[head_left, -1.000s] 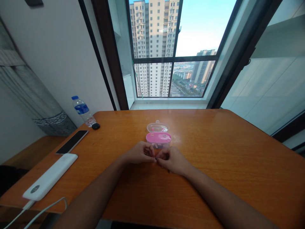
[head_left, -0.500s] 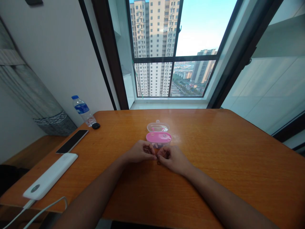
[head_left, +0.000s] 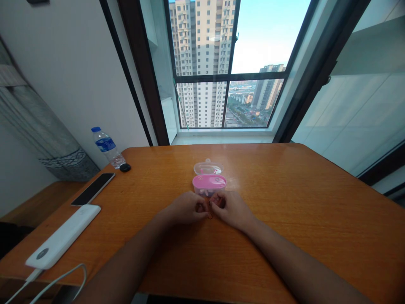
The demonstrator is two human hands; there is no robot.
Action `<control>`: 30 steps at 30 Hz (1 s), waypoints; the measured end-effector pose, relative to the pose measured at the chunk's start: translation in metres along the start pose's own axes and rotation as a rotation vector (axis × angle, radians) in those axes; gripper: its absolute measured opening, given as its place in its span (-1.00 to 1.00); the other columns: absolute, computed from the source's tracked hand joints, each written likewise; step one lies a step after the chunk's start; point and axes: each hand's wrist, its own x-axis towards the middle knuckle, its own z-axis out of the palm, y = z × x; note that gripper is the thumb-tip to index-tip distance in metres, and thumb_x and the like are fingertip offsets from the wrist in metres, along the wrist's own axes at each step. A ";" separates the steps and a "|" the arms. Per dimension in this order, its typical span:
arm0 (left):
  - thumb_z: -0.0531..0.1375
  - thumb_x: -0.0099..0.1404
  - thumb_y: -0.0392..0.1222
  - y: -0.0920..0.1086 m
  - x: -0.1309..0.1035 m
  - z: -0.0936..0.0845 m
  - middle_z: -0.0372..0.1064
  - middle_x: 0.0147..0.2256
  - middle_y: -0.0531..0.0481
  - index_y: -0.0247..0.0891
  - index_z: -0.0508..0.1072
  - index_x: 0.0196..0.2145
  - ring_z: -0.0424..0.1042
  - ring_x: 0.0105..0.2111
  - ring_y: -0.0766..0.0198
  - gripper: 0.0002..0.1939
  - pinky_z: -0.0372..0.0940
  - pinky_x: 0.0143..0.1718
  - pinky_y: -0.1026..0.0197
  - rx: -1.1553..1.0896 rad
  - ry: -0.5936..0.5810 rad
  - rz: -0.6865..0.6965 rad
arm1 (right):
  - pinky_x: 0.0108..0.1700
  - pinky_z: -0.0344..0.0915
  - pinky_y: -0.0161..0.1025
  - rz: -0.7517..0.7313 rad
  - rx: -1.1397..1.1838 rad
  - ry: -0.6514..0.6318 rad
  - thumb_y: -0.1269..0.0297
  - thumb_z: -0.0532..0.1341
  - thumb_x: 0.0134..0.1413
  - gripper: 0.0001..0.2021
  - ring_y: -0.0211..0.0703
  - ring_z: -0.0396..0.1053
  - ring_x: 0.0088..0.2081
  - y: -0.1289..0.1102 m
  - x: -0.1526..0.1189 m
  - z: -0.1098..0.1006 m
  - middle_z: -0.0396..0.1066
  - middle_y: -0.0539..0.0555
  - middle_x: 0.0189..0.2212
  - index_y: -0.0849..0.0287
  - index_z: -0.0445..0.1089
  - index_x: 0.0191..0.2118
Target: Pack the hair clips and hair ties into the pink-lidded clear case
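Note:
Over the middle of the table my left hand (head_left: 188, 208) and my right hand (head_left: 232, 208) meet fingertip to fingertip. Both are closed in a pinch, thumbs against curled fingers. A tiny dark, loop-like bit shows just below the fingertips, too small to name. Right behind the hands sits a small oval container with a pink top (head_left: 209, 181) and see-through sides. Its clear lid (head_left: 208, 168) lies tipped back on the far side, with a tab at its edge.
At the left lie a white power bank (head_left: 65, 236) with a white cable (head_left: 60, 276), a phone (head_left: 94, 188) and a black round object (head_left: 125, 167). A water bottle (head_left: 107, 147) with a blue cap stands by the wall. The wooden table (head_left: 316, 202) reaches toward a window.
My left hand has rolled slightly inward and its fingers have curled further, with the thumb tip lower. My right hand stays almost in place. The whole view has shifted slightly.

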 end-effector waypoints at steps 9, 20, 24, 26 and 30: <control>0.20 0.15 -0.25 0.002 -0.004 -0.001 0.36 -0.55 0.09 -0.27 0.48 -0.41 0.28 -0.57 0.41 -0.93 0.08 -0.52 0.36 0.033 0.014 -0.020 | -0.47 0.16 -0.35 0.003 -0.026 0.008 0.34 0.20 0.04 -0.90 -0.25 0.39 -0.51 -0.001 0.000 -0.002 0.49 -0.01 -0.53 0.16 0.47 -0.41; 0.25 0.15 -0.17 0.008 -0.006 -0.004 0.36 -0.51 0.09 -0.24 0.45 -0.32 0.27 -0.54 0.39 -0.87 0.08 -0.50 0.34 0.087 0.042 0.055 | -0.48 0.13 -0.36 0.004 -0.023 0.000 0.34 0.21 0.03 -0.91 -0.26 0.37 -0.52 -0.002 0.000 -0.002 0.49 -0.01 -0.54 0.17 0.46 -0.41; 0.28 0.17 -0.09 0.006 -0.004 -0.003 0.36 -0.52 0.09 -0.24 0.50 -0.30 0.28 -0.54 0.38 -0.81 0.09 -0.49 0.33 0.080 0.027 0.055 | -0.47 0.15 -0.36 0.011 -0.020 -0.008 0.33 0.21 0.04 -0.91 -0.25 0.39 -0.51 -0.002 0.000 -0.003 0.50 0.00 -0.53 0.17 0.47 -0.41; 0.28 0.18 -0.06 0.003 -0.003 -0.002 0.35 -0.52 0.09 -0.24 0.53 -0.29 0.28 -0.54 0.38 -0.80 0.09 -0.49 0.34 0.061 0.014 0.054 | -0.47 0.14 -0.36 0.004 -0.024 -0.009 0.34 0.22 0.03 -0.91 -0.26 0.38 -0.51 -0.002 0.000 -0.003 0.50 -0.01 -0.54 0.17 0.47 -0.41; 0.28 0.20 -0.06 -0.001 -0.003 0.000 0.37 -0.52 0.07 -0.27 0.54 -0.32 0.28 -0.54 0.40 -0.79 0.10 -0.48 0.34 0.014 -0.007 0.061 | -0.50 0.11 -0.36 -0.001 -0.021 -0.016 0.34 0.21 0.04 -0.92 -0.26 0.37 -0.52 0.000 0.000 -0.001 0.48 -0.01 -0.54 0.17 0.46 -0.40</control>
